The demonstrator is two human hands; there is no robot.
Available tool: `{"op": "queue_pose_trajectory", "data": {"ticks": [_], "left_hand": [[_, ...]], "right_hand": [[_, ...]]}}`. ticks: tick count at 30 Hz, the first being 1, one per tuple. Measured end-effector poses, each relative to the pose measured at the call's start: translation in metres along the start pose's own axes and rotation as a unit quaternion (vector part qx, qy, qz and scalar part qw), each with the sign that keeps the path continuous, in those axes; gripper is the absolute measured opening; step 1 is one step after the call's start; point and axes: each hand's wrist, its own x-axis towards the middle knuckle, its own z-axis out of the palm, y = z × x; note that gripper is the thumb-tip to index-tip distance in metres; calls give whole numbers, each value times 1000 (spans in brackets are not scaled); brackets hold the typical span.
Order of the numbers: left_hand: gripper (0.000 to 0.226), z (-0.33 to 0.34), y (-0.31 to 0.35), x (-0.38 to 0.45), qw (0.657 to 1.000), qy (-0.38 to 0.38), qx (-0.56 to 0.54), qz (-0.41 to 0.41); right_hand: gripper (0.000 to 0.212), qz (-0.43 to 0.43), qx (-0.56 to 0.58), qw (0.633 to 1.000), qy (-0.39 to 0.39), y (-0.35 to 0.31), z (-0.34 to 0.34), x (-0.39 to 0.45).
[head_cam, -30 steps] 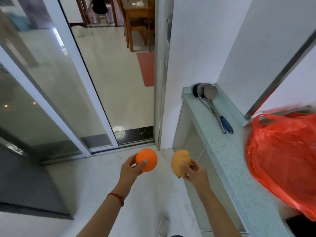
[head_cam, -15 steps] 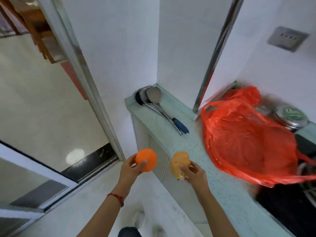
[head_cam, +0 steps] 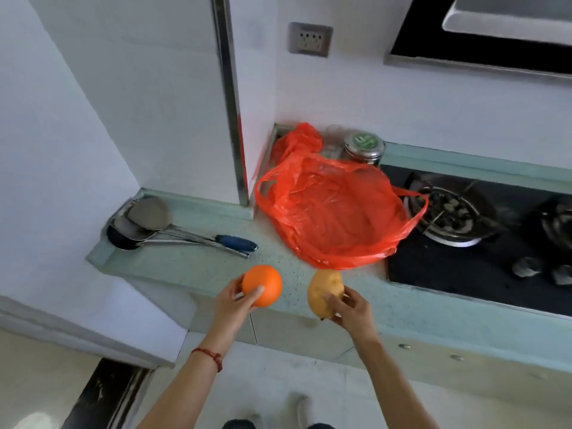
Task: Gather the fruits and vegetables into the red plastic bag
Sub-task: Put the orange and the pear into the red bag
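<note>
The left hand (head_cam: 232, 300) has its grip curled round an orange (head_cam: 262, 285), the right hand (head_cam: 349, 309) round a potato (head_cam: 325, 291), both just short of the red plastic bag (head_cam: 334, 212) on the bench (head_cam: 198, 267); neither is bagged yet

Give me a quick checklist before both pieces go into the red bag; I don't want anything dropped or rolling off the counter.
1. Left hand holds the orange securely, fingers wrapped round it: ok.
2. Right hand grips the potato from the side and below: ok.
3. Red plastic bag lies on the counter ahead of both hands: ok.
4. Bag mouth open wide enough to drop things in: cannot tell; it lies crumpled and slack.
5. Bag kept off the gas burner: not ok; one handle drapes over the burner.
6. Ladles out of the path: ok; they lie to the left.
</note>
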Motion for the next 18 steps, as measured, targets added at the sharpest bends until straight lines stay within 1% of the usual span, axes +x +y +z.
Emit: {"op": "queue_pose_trajectory", "data": {"ticks": [3, 5, 7, 9, 12, 14, 17, 18], "left_hand": [[88, 14, 8, 12, 1000, -26, 11, 1], [85, 24, 14, 23, 999, -43, 4, -2], [86, 36, 19, 34, 999, -55, 4, -1], [92, 48, 24, 48, 998, -60, 11, -1], [92, 66, 33, 73, 998, -60, 25, 1], [86, 82, 40, 91, 998, -56, 33, 3], [63, 107, 51, 119, 999, -48, 9, -1], [60, 115, 54, 128, 999, -47, 2, -3]], "right_hand": [[31, -13, 5, 999, 29, -7, -10, 4], [29, -23, 5, 999, 40, -15, -15, 9], [26, -32, 7, 999, 44, -23, -20, 19], [26, -38, 8, 998, 46, -32, -25, 33], [33, -42, 16, 998, 47, -49, -32, 62], [40, -41, 13, 998, 46, -59, -39, 86], [46, -41, 5, 998, 40, -78, -47, 123], [47, -41, -1, 998, 37, -85, -50, 135]]}}
